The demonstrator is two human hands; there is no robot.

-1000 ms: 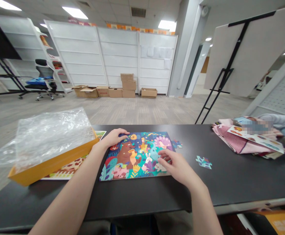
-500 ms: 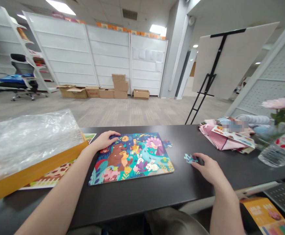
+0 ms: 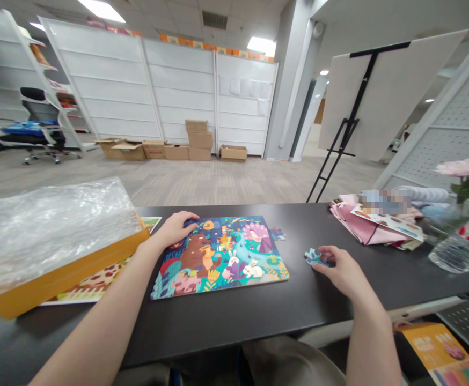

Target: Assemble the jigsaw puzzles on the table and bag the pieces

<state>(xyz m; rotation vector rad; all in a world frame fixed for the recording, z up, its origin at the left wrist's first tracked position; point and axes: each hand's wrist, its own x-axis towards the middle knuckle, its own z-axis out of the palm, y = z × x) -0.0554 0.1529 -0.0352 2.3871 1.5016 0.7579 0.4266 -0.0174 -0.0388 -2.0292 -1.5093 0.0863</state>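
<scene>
A colourful animal jigsaw puzzle (image 3: 222,260) lies flat on the black table, showing a bear, rabbits and a peacock. My left hand (image 3: 177,228) rests on its upper left corner, fingers stretched out and holding nothing. To the right of the puzzle, my right hand (image 3: 337,262) has its thumb and fingers around a blue-green puzzle piece (image 3: 312,256) close to the tabletop. Part of that piece is hidden by the fingers, and I cannot tell whether a second piece is with it. Another loose puzzle piece (image 3: 278,234) lies beside the puzzle's upper right edge.
On the left, a yellow box (image 3: 69,271) with clear plastic wrap (image 3: 61,230) sits over printed sheets. Pink cloths (image 3: 351,222) and a card lie at the back right, near a clear vase (image 3: 462,246) with a pink flower. A black easel (image 3: 351,115) stands beyond the table.
My right thumb and fingers have shifted around the puzzle piece, which has turned slightly. My left hand stays on the puzzle's corner. The camera view has shifted a little.
</scene>
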